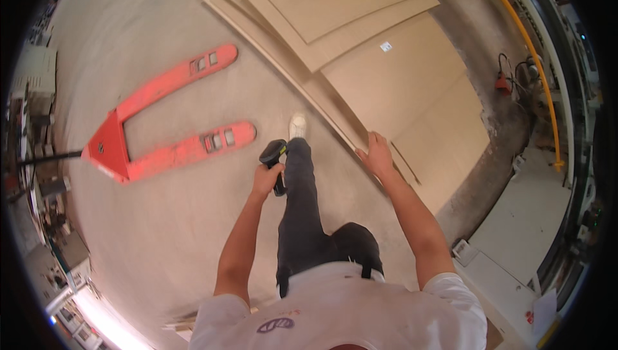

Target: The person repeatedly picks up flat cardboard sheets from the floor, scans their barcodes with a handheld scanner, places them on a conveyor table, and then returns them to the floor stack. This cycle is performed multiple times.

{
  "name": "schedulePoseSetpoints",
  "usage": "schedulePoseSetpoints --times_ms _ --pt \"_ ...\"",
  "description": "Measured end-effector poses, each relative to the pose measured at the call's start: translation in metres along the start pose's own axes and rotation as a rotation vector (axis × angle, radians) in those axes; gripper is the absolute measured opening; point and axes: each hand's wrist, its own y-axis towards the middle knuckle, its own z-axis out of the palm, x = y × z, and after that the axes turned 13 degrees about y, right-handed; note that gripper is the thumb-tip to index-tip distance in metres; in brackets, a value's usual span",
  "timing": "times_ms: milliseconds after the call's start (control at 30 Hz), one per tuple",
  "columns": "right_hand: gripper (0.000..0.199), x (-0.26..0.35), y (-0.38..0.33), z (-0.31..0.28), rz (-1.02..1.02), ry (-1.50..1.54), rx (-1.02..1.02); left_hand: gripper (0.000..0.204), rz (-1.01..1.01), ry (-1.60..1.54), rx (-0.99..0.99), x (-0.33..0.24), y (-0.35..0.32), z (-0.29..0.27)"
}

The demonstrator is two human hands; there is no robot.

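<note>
My left hand (265, 181) is closed around the handle of a black handheld barcode scanner (273, 152) with yellow-green trim. The scanner is beside my leg, its head pointing away from me. To the right, my right hand (378, 157) rests at the near left edge of a stack of tan boards (412, 86), thumb and fingers apart. A smaller, loosely stacked group of tan boards (322, 9) lies across its far end, slightly skewed. Small white labels (385, 47) sit on the boards. Under my right palm, its contact with the edge is partly hidden.
A red pallet jack (106, 144) stands on the floor at left, forks pointing toward the boards. My light shoe (297, 126) is between forks and stack. A yellow rail (524, 34) runs along the right, near a pale cabinet (521, 221). Equipment lines the left rim.
</note>
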Motion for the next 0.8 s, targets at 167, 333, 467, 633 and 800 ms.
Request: schedulePoseSetpoints --times_ms 167,333,467,633,800 --pt "0.076 0.046 0.278 0.072 -0.053 -0.119 -0.143 0.034 0.027 0.073 -0.072 -0.042 0.157 0.009" --pt "0.064 0.058 0.460 0.115 -0.270 -0.441 -0.156 0.024 -0.023 -0.005 -0.035 -0.076 0.229 0.007" --pt "0.060 0.035 0.472 0.111 -0.280 -0.431 -0.031 0.024 -0.177 0.165 -0.004 -0.081 0.266 -0.012" --pt "0.055 -0.093 0.418 0.046 -0.155 -0.522 -0.016 0.032 -0.103 0.471 -0.011 -0.114 0.293 -0.031" --pt "0.056 -0.211 0.404 -0.039 0.188 -0.180 -0.261 0.031 -0.071 0.511 -0.029 -0.165 0.323 -0.038"
